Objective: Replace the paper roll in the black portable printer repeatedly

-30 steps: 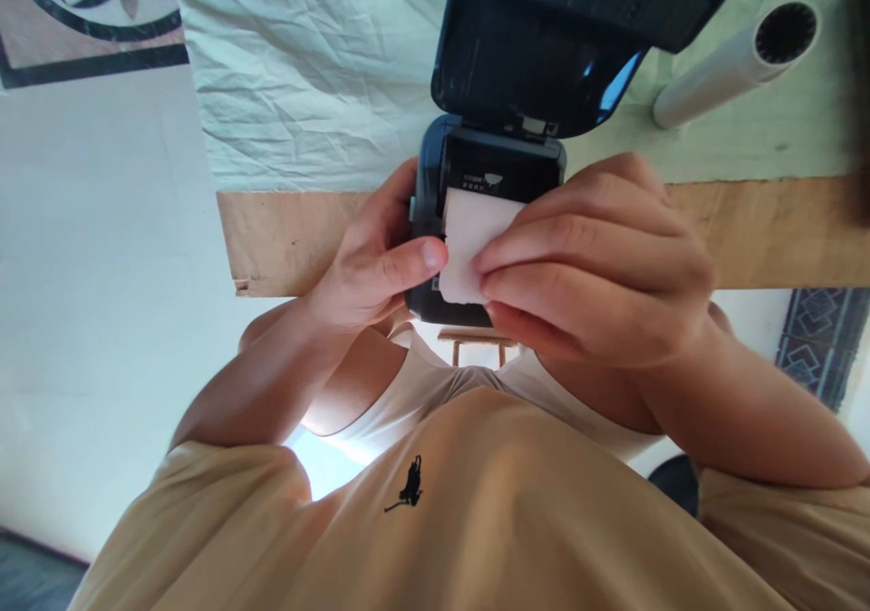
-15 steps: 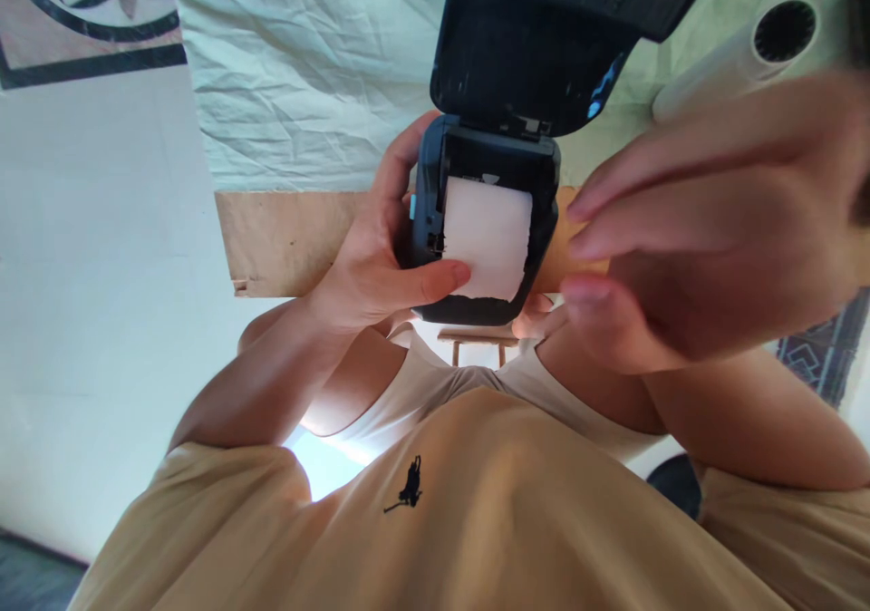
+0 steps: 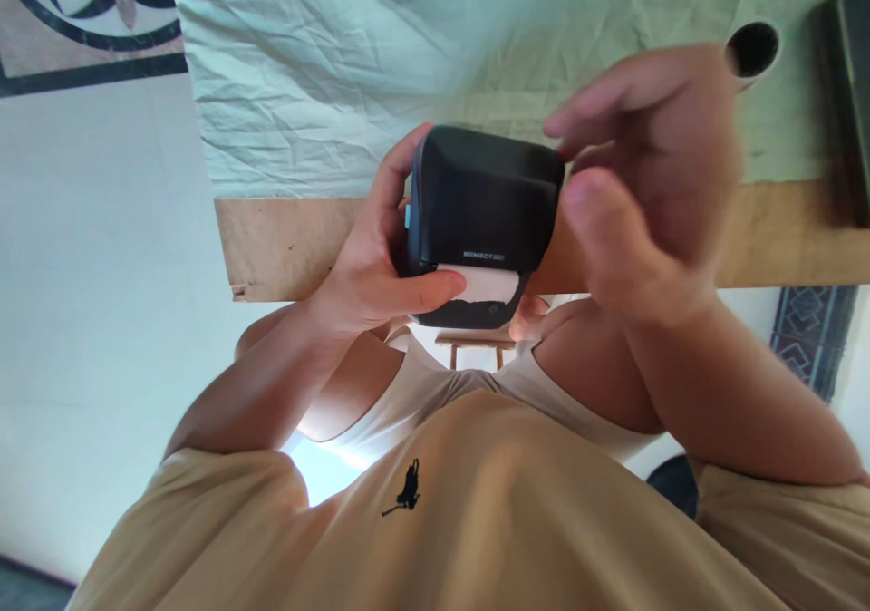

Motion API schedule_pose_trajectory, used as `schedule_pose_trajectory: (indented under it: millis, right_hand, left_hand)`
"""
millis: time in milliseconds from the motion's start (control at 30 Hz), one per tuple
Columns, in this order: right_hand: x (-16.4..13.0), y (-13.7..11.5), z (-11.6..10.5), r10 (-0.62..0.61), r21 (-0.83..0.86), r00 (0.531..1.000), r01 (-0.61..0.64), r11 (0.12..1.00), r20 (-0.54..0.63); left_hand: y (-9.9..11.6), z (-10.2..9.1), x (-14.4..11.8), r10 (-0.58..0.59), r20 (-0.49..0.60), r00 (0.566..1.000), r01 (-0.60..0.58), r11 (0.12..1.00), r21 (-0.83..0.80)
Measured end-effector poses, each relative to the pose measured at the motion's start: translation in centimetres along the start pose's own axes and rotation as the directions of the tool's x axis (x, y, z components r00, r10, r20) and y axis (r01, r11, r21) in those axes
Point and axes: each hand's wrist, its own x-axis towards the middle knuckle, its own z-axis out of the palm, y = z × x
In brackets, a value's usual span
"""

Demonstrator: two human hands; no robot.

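Observation:
A dark label printer (image 3: 486, 198) marked NIIMBOT is held over the table's near edge, its lid closed. My left hand (image 3: 371, 262) grips its left side, fingers wrapped behind. The left thumb presses on a strip of white label paper (image 3: 495, 285) that sticks out below the lid. My right hand (image 3: 652, 167) is just right of the printer, fingers apart and slightly curled, with nothing seen in it; it is a little blurred. Whether its fingertips touch the lid's right corner I cannot tell.
A pale green cloth (image 3: 305, 67) covers the table, and a bare wooden edge (image 3: 285, 248) shows in front. Partly behind my right hand is a white tube (image 3: 775, 63) with a dark opening. A dark flat object (image 3: 857, 103) lies at the far right.
The printer's lid has swung down and shut over the paper roll. My right hand has moved left, closer to the printer. My left hand keeps its grip.

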Motion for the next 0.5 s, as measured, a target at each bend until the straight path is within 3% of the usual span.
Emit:
schedule_pose_trajectory:
  millis: [167, 333, 500]
  right_hand:
    - [-0.1, 1.6, 0.7, -0.045, -0.058, 0.973, 0.060, 0.997, 0.226]
    - [0.0, 2.0, 1.0, -0.049, -0.078, 0.960, 0.073, 0.994, 0.277]
    - [0.4, 2.6, 1.0, -0.080, -0.030, 0.955, 0.092, 0.995, 0.286]
  left_hand:
    - [0.1, -0.9, -1.3, 0.000, -0.011, 1.000, 0.000, 0.999, -0.044]
    - [-0.7, -1.9, -3.0, 0.063, 0.047, 0.997, -0.055, 0.988, -0.147]
    - [-0.7, -1.8, -2.6, 0.094, 0.048, 0.994, -0.085, 0.984, -0.155]
